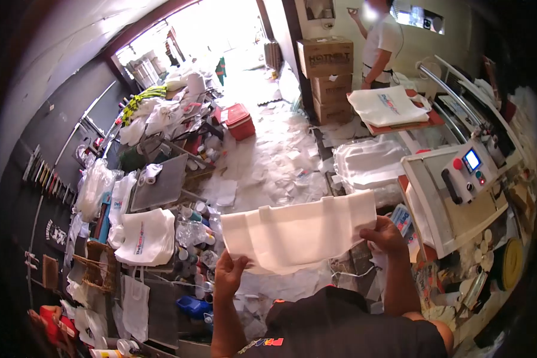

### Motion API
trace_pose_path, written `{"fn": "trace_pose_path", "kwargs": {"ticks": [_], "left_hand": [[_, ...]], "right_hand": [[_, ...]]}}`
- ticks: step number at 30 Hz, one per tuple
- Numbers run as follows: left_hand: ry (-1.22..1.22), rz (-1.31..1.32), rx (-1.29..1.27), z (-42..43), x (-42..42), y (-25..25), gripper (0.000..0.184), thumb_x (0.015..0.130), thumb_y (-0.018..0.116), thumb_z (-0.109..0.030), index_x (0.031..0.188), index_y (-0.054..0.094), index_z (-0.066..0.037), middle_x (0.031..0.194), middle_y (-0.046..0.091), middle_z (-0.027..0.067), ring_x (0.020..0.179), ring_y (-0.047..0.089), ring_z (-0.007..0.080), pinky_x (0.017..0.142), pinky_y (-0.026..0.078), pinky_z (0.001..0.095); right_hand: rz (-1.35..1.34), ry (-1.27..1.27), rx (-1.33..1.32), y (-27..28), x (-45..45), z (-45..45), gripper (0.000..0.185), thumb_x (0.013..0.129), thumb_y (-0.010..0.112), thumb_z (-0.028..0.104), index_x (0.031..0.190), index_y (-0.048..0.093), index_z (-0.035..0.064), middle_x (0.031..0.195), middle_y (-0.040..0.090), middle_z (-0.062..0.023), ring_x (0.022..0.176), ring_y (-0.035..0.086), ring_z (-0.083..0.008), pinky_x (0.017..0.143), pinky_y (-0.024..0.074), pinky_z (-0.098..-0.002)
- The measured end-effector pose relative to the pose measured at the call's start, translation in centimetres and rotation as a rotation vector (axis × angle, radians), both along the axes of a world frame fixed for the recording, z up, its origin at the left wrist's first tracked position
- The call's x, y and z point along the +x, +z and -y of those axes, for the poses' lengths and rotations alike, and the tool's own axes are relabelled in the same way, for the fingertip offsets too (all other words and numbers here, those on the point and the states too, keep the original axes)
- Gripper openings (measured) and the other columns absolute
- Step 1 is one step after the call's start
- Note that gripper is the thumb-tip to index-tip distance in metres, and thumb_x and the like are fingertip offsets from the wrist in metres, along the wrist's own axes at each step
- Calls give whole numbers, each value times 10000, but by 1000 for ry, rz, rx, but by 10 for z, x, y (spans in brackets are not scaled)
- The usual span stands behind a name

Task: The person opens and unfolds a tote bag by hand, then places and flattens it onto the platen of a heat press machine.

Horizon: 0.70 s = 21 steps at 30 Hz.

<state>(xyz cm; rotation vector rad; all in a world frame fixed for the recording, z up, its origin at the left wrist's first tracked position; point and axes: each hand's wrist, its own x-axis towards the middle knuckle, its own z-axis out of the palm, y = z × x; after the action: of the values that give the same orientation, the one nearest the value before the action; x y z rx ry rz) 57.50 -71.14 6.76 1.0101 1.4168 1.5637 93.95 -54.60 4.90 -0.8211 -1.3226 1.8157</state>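
A white fabric tote bag [298, 232] is stretched out in front of my chest, its visible face plain and with folds along it. My left hand [230, 273] pinches its lower left corner between thumb and fingers. At the other end, my right hand [384, 235] is closed on the right edge, thumb on the near face. To the left lies a stack of white bags with printed lettering [144, 237]. Another printed white bag [389, 108] rests flat on a reddish board at the upper right.
A press machine with a lit control box [470, 173] stands on my right. Clear-wrapped white bags [370, 164] lie beyond it. Several bottles and cans crowd the left bench. Farther off are a red cooler [238, 122], stacked cartons [325, 59] and a standing person [380, 45]. Scraps litter the floor.
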Motion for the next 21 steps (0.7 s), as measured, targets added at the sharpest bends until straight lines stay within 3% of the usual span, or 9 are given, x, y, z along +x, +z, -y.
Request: {"fn": "trace_pose_path", "kwargs": {"ticks": [3,10,12,15,21], "left_hand": [[11,22,12,-18,-10,-3,210,932,555,-72,1130,571,-4,972,658,67,869,631,142,764,525,300],[85,-95,67,-63,-60,-26,106,883,609,-31,983,629,-3,899,666,46,829,633,129,754,511,271],[87,-99,72,-78,-82,-34,98,866,632,-24,961,634,0,885,666,43,822,630,122,750,505,265],[4,6,120,-103,-123,-39,119,841,658,-19,958,639,-16,865,661,31,810,624,114,733,503,269],[69,-352,68,-148,-215,-13,101,818,674,-29,918,663,-29,880,658,38,796,623,115,714,507,267]], "right_hand": [[-24,-83,88,-27,-10,-25,296,800,740,102,1064,656,-3,970,692,-51,895,634,-117,814,504,-283],[38,-170,115,2,-49,-46,232,797,727,82,1014,684,13,941,698,-43,862,638,-106,795,499,-263],[288,-227,140,9,-60,-50,237,794,718,86,1011,682,-3,944,698,-52,849,639,-112,785,493,-261],[216,-276,169,11,-98,-55,238,786,706,82,1002,679,-13,933,697,-64,842,644,-132,783,498,-278],[191,-334,235,19,-186,-87,246,803,695,58,1038,665,-10,963,691,-76,890,638,-150,817,499,-318]]}}
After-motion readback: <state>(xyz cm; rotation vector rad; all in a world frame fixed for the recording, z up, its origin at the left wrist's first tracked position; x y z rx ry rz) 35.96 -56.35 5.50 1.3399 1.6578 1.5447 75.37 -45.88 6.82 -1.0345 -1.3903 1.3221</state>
